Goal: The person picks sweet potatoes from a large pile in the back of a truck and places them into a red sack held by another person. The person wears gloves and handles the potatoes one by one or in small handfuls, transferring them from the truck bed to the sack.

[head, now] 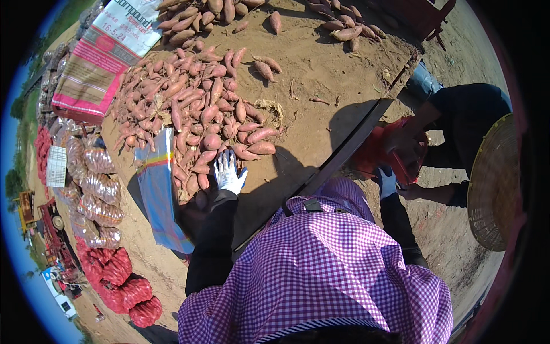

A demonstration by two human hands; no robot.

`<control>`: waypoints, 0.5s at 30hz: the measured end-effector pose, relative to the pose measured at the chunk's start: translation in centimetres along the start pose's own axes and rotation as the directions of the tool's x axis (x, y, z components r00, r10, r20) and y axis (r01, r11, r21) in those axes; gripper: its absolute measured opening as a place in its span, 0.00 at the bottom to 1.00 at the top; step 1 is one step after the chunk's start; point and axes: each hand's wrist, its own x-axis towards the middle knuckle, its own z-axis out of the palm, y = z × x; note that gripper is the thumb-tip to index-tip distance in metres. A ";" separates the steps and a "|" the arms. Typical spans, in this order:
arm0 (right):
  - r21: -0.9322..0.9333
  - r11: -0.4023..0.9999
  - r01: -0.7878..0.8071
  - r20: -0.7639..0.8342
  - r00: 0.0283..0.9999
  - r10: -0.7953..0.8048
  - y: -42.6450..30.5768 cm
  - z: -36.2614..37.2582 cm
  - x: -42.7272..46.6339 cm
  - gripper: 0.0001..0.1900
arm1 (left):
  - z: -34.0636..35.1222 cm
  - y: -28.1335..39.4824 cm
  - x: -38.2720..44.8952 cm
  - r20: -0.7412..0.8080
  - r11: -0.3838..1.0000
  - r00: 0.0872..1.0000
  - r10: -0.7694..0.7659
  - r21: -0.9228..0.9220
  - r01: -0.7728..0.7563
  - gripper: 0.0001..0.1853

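My left hand [230, 175], in a white and blue work glove, rests with spread fingers against the near edge of a big pile of sweet potatoes [210, 114] on a soil-covered table. My right hand [386, 182], gloved too, is at the rim of a red mesh bag [365, 150] beyond the table's edge. Whether its fingers grip the mesh is not clear. A co-worker's hands [404, 142] are at the same bag. Left of my left hand, a blue woven sack [157, 198] hangs over the table's side.
A fertilizer sack [101, 60] lies at the upper left. More sweet potatoes [348, 32] lie at the far side. The co-worker wears a wide woven hat [492, 185]. Filled red mesh bags [124, 288] and filled clear bags [101, 185] stand on the ground at left.
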 end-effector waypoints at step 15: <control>-0.209 0.962 -0.174 0.357 0.903 0.241 -1.8 8.9 -3.4 0.17 | -0.4 -0.9 -7.0 -0.241 0.984 0.961 -0.133 -0.144 0.100 0.36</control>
